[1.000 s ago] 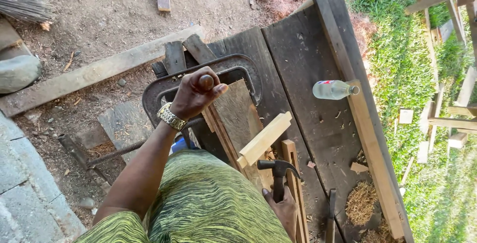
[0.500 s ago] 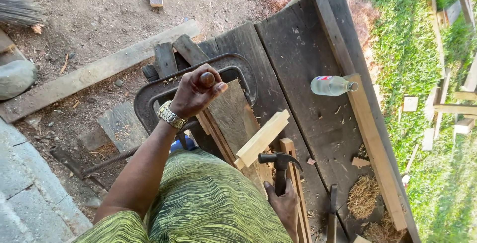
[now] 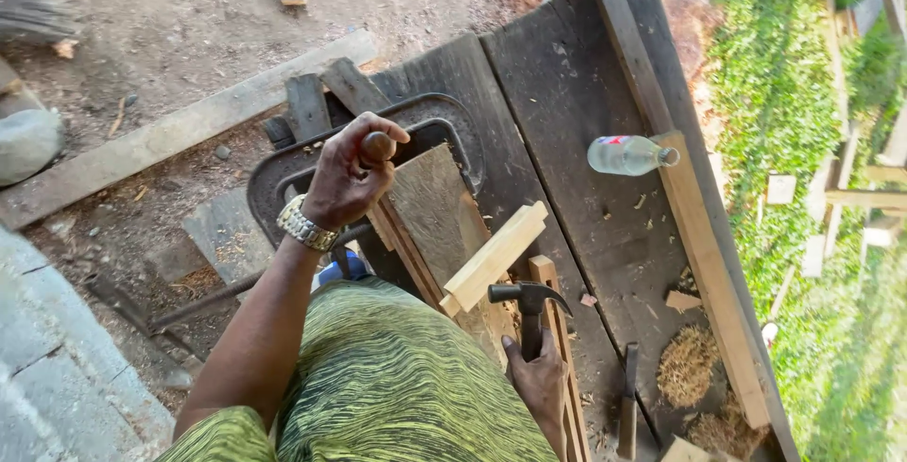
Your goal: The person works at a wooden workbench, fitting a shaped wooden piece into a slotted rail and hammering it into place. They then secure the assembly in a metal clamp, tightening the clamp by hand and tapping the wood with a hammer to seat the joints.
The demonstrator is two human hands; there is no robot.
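In the head view, the left hand was wrapped tight round a chisel handle above the board. The right hand gripped a hammer, its head just below the pale wood block, whose long axis slanted up-right; the right hand was nearer it.

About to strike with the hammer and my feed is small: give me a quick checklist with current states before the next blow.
1. Left hand closed around the wooden tool handle: ok.
2. Right hand gripping the claw hammer: ok.
3. Pale wood block lying on the board: ok; whether it is fixed: cannot tell.
4. Tool tip seated on the wood: cannot tell, hidden by the hand.
5. Plastic bottle away from the hammer: ok.
6. Chisel lying loose beside the right hand: not ok.
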